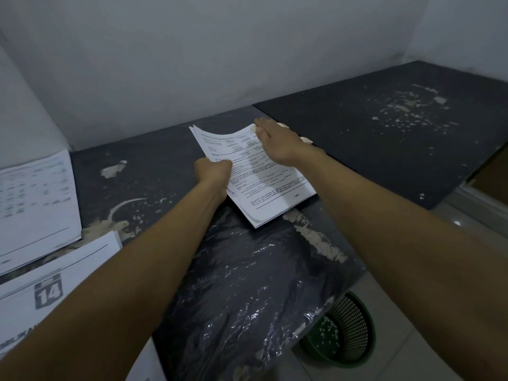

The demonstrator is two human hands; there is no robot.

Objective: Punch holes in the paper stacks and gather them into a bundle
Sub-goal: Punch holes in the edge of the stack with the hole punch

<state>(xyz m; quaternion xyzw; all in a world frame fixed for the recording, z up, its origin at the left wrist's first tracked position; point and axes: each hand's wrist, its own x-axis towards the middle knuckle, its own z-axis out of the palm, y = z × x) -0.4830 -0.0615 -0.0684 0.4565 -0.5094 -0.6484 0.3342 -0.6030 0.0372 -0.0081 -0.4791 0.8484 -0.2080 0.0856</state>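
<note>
Here, both of your hands hold one paper stack point(264, 177) on the dark table point(384, 138).
Your left hand point(213, 174) grips the stack's left edge in a closed fist; your right hand point(277, 143) pinches its far top corner, which curls upward. The stack lies tilted, near the table's back wall. More printed sheets point(35, 204) rest at the table's left end. Crinkled clear plastic film point(247, 284) covers the near surface. A green basket point(343, 331) stands on the floor below.

Left hand point(213, 171) gripping paper stack point(264, 185) edge, right hand point(277, 141) on its far corner, on dark table point(384, 138).
</note>
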